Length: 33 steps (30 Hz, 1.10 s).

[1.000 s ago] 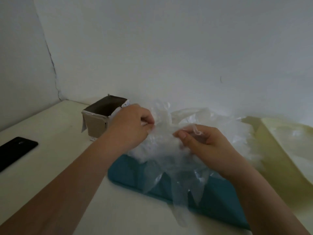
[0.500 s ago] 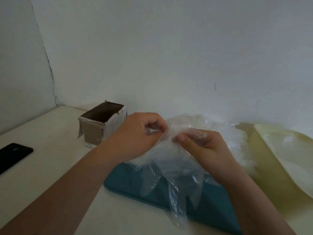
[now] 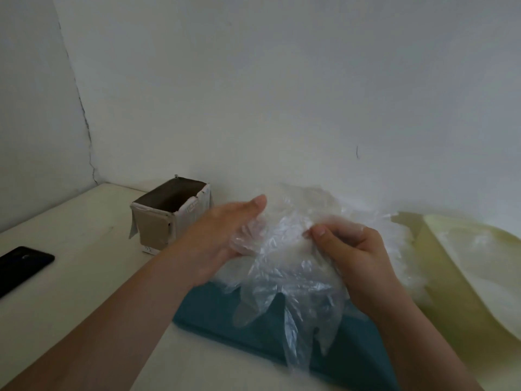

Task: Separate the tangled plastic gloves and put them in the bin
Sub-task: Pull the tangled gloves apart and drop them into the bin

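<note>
A heap of clear, crinkled plastic gloves point(image 3: 298, 210) lies on a teal tray point(image 3: 220, 314) in front of me. One glove point(image 3: 293, 309) hangs from the heap, its fingers drooping over the tray's near edge. My right hand point(image 3: 352, 258) pinches this plastic between thumb and curled fingers. My left hand point(image 3: 222, 235) is spread against the left side of the heap with the thumb straight, and its fingers show dimly through the film. A pale yellow bin point(image 3: 451, 292) stands at the right with some clear plastic inside.
An open cardboard box point(image 3: 158, 230) with a dark inside stands left of the heap, close to my left hand. A black phone point(image 3: 22, 263) lies at the table's left edge. White walls meet in a corner behind the table.
My left hand has let go of its pinch and spread open, thumb lifted. My right hand keeps its pinch on the plastic. The view has shifted slightly.
</note>
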{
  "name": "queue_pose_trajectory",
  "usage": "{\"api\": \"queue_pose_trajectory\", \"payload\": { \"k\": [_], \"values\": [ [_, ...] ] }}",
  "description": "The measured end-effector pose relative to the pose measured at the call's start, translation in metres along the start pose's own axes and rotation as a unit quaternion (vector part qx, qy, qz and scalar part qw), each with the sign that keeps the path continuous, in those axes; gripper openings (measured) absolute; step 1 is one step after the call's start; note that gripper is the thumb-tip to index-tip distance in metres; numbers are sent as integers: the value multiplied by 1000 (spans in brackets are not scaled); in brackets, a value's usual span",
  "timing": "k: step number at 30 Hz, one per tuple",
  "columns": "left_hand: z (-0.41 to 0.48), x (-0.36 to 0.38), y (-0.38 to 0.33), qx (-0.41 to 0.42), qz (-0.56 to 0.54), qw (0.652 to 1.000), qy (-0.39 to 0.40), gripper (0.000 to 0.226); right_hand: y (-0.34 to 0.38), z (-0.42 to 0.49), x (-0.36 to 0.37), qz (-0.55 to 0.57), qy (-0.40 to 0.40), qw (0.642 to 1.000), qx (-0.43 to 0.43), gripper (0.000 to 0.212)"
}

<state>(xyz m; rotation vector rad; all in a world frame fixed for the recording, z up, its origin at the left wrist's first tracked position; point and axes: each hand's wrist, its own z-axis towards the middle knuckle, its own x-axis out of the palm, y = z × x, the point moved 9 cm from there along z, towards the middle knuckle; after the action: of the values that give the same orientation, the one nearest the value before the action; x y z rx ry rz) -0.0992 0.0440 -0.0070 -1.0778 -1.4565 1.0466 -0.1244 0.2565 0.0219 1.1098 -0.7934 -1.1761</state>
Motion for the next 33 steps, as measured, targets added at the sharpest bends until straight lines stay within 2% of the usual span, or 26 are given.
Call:
{"api": "queue_pose_trajectory", "payload": {
  "k": [1, 3, 7, 9, 11, 14, 17, 19, 21, 23, 25, 27, 31, 33],
  "values": [
    [-2, 9, 6, -21, -1, 999, 45, 45, 0, 0, -1, 10, -7, 1000, 1, 17],
    [-4, 16, 5, -11, -37, 997, 64, 27, 0, 0, -2, 23, -13, 1000, 2, 16],
    [2, 7, -6, 23, -151, 988, 24, 12, -6, 1, 0, 33, -9, 999, 14, 19],
    [5, -1, -12, 34, -225, 974, -2, 12, -13, 1, 1, 27, -8, 999, 32, 18],
    [2, -11, -20, 53, -245, 967, -39, 17, -17, 0, 3, -4, -7, 999, 44, 20],
    [-6, -26, -40, 102, -209, 967, -106, 6, -7, -3, 9, -72, 14, 997, 40, 21],
    [-24, -44, -61, 164, -134, 960, -184, 9, 10, -6, 7, -125, 18, 992, 16, 20],
    [-34, -47, -78, 216, -75, 953, -199, 15, 28, -10, 4, -161, 4, 987, -14, 21],
    [-43, -43, -93, 236, -1, 950, -205, 15, 47, -15, -1, -144, -13, 989, -35, 19],
    [-45, -25, -97, 205, 44, 966, -149, 15, 60, -20, -2, -107, -2, 993, -40, 16],
    [-45, 10, -94, 162, 47, 986, -11, 13, 67, -19, 1, -93, 32, 994, -37, 15],
    [-54, 41, -90, 140, 46, 985, 91, 19, 74, -23, 3, -103, 73, 991, -36, 14],
    [-71, 79, -88, 95, -8, 973, 209, 15, 77, -32, -1, -136, 99, 986, -23, 12],
    [-74, 92, -84, 83, -21, 972, 221, 14, 73, -47, -6, -127, 105, 986, -11, 12]
  ]
}}
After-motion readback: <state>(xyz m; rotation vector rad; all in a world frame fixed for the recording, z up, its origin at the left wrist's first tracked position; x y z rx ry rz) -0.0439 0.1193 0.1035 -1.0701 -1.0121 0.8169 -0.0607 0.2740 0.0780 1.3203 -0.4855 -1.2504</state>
